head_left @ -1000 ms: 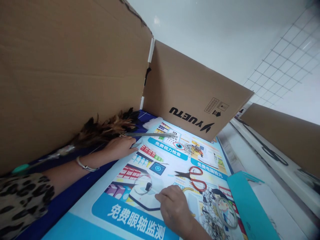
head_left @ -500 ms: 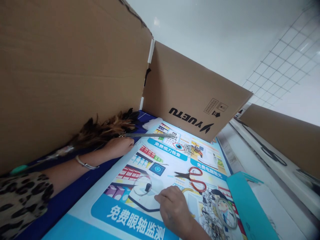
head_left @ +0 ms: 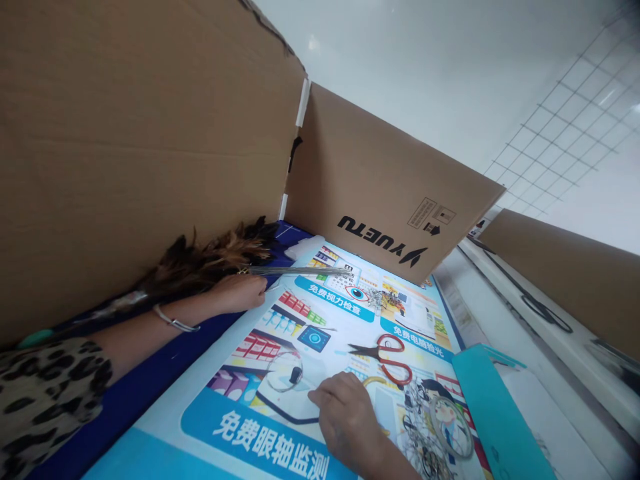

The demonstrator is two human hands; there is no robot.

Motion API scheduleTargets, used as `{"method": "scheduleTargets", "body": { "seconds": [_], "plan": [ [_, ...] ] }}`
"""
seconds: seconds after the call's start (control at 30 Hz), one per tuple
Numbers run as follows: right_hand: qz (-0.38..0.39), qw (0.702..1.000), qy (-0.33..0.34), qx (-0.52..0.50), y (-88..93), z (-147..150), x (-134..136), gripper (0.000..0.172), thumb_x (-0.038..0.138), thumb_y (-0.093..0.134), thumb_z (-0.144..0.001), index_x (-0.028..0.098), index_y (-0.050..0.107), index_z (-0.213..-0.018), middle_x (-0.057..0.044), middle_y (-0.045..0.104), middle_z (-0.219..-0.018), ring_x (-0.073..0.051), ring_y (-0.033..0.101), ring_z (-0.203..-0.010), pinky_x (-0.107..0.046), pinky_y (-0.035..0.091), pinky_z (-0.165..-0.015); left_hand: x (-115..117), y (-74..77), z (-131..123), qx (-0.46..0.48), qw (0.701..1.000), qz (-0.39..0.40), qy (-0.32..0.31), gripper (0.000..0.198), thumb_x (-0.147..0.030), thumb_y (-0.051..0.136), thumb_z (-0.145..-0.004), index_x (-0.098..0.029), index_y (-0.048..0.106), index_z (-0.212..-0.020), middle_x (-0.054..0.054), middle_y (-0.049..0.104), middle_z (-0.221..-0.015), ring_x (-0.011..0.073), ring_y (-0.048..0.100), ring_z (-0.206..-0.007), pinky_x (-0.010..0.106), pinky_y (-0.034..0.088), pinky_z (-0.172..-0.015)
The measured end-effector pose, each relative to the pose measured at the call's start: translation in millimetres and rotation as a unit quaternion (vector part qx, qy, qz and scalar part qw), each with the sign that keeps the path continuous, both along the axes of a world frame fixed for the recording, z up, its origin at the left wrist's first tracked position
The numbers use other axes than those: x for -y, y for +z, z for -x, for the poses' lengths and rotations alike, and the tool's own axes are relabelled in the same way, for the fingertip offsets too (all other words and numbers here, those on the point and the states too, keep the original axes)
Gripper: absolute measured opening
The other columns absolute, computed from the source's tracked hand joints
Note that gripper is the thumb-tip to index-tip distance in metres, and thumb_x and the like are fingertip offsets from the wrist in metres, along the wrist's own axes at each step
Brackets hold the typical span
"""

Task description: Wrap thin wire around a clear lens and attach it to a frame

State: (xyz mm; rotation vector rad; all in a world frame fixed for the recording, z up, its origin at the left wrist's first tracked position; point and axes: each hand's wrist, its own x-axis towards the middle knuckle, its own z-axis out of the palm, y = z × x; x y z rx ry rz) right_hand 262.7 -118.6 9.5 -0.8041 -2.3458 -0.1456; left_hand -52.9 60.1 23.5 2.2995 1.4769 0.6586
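Observation:
My left hand (head_left: 244, 293) is closed at the left edge of the printed poster (head_left: 150, 437), beside a bundle of thin straight wires (head_left: 300, 271). Whatever its curled fingers hold is hidden or too fine to name. Over the lower poster, my right hand (head_left: 347, 413) is also closed, thumb and fingertips together, and I cannot make out anything in it. Just beyond it lie scissors (head_left: 387, 357) with red handles. A loop of thin wire with a dark piece (head_left: 296, 375) rests left of the right hand. Tangled wire pieces (head_left: 423, 433) and a wire coil (head_left: 453, 427) lie to its right.
Brown feathers (head_left: 215, 257) lie along the tall cardboard panel (head_left: 140, 147) on the left. Another cardboard panel (head_left: 380, 180) stands at the far end. A smaller wire pile (head_left: 380, 299) lies before it. On the right is a teal folder (head_left: 500, 417).
My left hand and forearm have shifted very slightly back. The right hand, the scissors and the wires look the same.

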Motion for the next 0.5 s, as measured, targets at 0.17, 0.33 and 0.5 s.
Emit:
{"method": "scheduleTargets", "body": {
  "seconds": [0.17, 0.33, 0.5],
  "plan": [
    [0.004, 1.000, 0.007, -0.008, -1.2, -0.3, -0.3, 0.028, 0.006, 0.050, -0.093, 0.019, 0.069, -0.110, -0.008, 0.074, -0.090, -0.020, 0.064, -0.076, -0.034, 0.051, -0.070, -5.2, -8.8, 12.2, -0.027, 0.999, 0.026, -0.007, 0.035, -0.040, 0.069, -0.102, -0.017, 0.069, -0.128, 0.006, 0.068, -0.132, 0.0326, 0.069, -0.115, 0.047, 0.061, -0.096],
    [0.010, 1.000, 0.011, -0.001, -0.8, -0.2, -0.9, 0.029, 0.005, 0.050, -0.093, 0.018, 0.069, -0.110, -0.007, 0.074, -0.090, -0.020, 0.064, -0.076, -0.034, 0.052, -0.069, -16.4, -6.9, 28.9, -0.040, 0.998, 0.041, 0.002, 0.034, -0.038, 0.068, -0.103, -0.016, 0.068, -0.128, 0.007, 0.068, -0.132, 0.0298, 0.070, -0.112, 0.046, 0.061, -0.096],
    [0.025, 1.000, 0.013, 0.009, 0.7, -0.2, -0.7, 0.029, 0.004, 0.050, -0.092, 0.018, 0.068, -0.109, -0.007, 0.073, -0.091, -0.020, 0.062, -0.077, -0.034, 0.051, -0.069, -27.1, 2.2, 44.5, -0.039, 0.999, 0.029, 0.011, 0.016, -0.032, 0.069, -0.096, -0.017, 0.071, -0.090, 0.000, 0.071, -0.083, 0.0188, 0.066, -0.075, 0.030, 0.054, -0.070]
  ]
}}
